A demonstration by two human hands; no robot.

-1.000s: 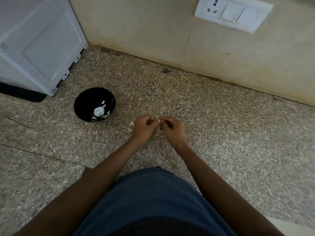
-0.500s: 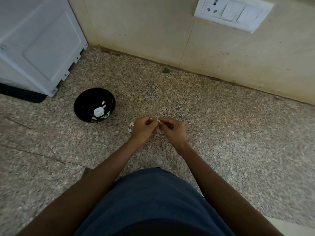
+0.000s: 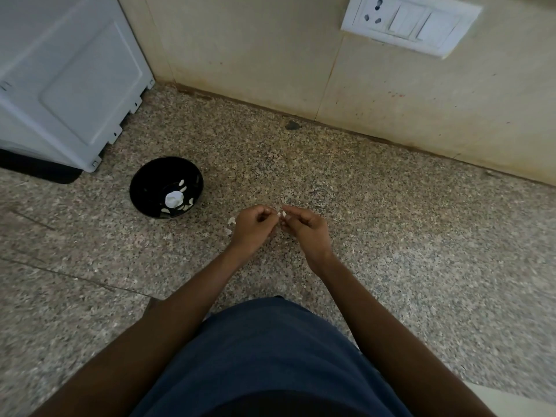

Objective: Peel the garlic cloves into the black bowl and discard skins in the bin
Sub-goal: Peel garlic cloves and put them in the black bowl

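From the head camera, 2 bare hands meet over a speckled stone counter (image 3: 391, 236), near the middle of the scene. The left hand (image 3: 252, 227) has its fingers curled in, and the right hand (image 3: 307, 228) is curled the same way. Their fingertips come together on a tiny white garlic clove (image 3: 282, 214), and both hands pinch it between them. The clove is so small that its skin is hard to make out. A few pale bits of skin (image 3: 231, 221) lie on the counter just beside the left hand, on its left side. The black bowl (image 3: 141, 191) sits on the counter to the left of the hands and a little farther away, apart from them. Inside it are some peeled white cloves (image 3: 181, 184) and 1 bigger white lump (image 3: 173, 199) near the bottom. A white appliance (image 3: 60, 79) stands at the far left. A cream wall (image 3: 255, 55) runs along the far side, with a white switch plate (image 3: 409, 24) at the far right. The person's dark blue clothing (image 3: 270, 356) fills the near edge.
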